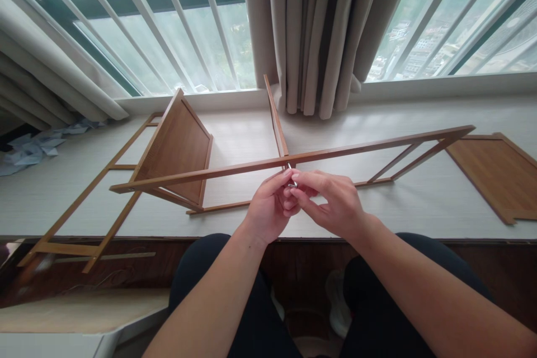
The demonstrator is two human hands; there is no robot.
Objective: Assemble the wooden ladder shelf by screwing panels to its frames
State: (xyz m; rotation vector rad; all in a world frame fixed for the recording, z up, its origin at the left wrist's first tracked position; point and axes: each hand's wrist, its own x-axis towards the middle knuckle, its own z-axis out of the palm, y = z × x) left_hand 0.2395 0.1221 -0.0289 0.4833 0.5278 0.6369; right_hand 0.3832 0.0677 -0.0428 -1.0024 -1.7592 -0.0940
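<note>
At centre of the head view: both hands meet just below the long wooden rail (293, 160).
Left hand (268, 207): fingers curled, fingertips pinching a small metal key (291, 177).
Right hand (335, 204): thumb and forefinger pinched on the same key.
Key: stiff, small, probably slippery; best gripped at its bent end.
Rail: light, rigid, likely wobbly; crosses above the hands.
Left of frame: upright wooden panel (178, 145) on the white desk (235, 137).
Right edge: flat panel (497, 170).

Beige curtains (319, 33) hang straight beyond the hands before a barred window (168, 28). A loose wooden panel (495, 173) lies on the counter (419, 201) far right of them; crumpled paper (37, 145) far left.
</note>
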